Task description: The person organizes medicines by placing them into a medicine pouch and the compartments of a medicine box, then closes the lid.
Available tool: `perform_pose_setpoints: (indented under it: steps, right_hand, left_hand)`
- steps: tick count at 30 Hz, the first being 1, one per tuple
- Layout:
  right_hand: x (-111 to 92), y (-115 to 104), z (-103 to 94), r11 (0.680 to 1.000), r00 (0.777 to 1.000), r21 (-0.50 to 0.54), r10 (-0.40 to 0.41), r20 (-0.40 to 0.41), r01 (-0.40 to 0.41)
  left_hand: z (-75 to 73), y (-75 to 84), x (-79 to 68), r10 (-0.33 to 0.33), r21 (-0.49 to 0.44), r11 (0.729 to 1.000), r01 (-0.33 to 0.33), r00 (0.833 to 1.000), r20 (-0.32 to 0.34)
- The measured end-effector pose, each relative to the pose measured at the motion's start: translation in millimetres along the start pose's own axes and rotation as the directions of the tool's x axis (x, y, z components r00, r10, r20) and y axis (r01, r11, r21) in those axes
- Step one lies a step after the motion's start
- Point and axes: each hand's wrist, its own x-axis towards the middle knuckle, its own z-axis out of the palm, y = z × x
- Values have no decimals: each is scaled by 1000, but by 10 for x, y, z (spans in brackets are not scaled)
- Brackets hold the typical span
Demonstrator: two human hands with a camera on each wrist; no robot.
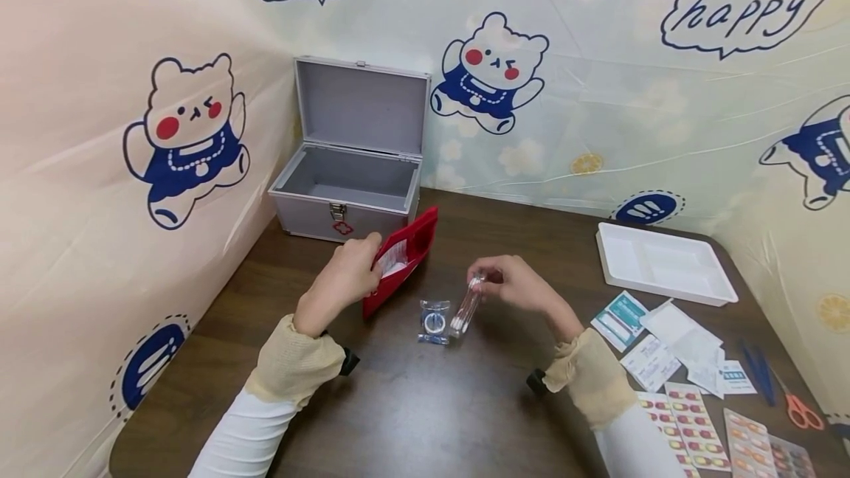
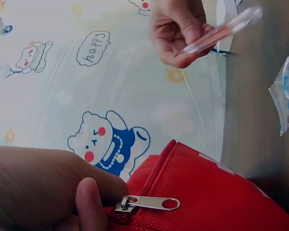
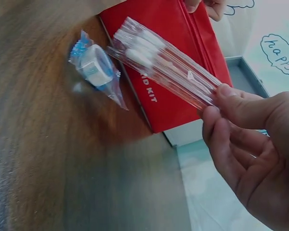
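My left hand [image 1: 348,271] grips the edge of a red first aid pouch [image 1: 381,296], its zipped mouth open with white packets inside. In the left wrist view a metal zipper pull [image 2: 156,203] hangs beside the thumb. My right hand [image 1: 521,285] pinches one end of a clear packet of cotton swabs [image 3: 166,70] between thumb and fingers, above the table to the right of the pouch. The white swab heads point away from that hand. Close by, a roll of tape [image 1: 434,323] in a clear and blue wrapper lies on the table.
A silver metal case [image 1: 312,216] stands at the back left, lid raised. At the right are a white divided tray [image 1: 690,271], paper sachets [image 1: 651,361], blue tweezers [image 1: 758,373], orange-handled scissors [image 1: 802,413] and several pill blister packs [image 1: 697,428]. Printed cloth walls surround the table.
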Motion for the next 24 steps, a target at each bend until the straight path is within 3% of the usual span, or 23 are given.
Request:
perform_pose_setpoints:
  steps: [5, 12, 24]
  right_hand:
    - [60, -60, -11, 998, 991, 29, 52, -126, -49]
    - [174, -156, -28, 992, 955, 114, 82, -285, -51]
    - [399, -283, -92, 990, 914, 140, 76, -398, -22]
  left_hand:
    - [-1, 6, -10, 13, -4, 1000, -13, 1000, -9]
    - [3, 7, -13, 15, -4, 1000, -15, 1000, -2]
    - [-8, 5, -9, 8, 1, 1000, -8, 1000, 3]
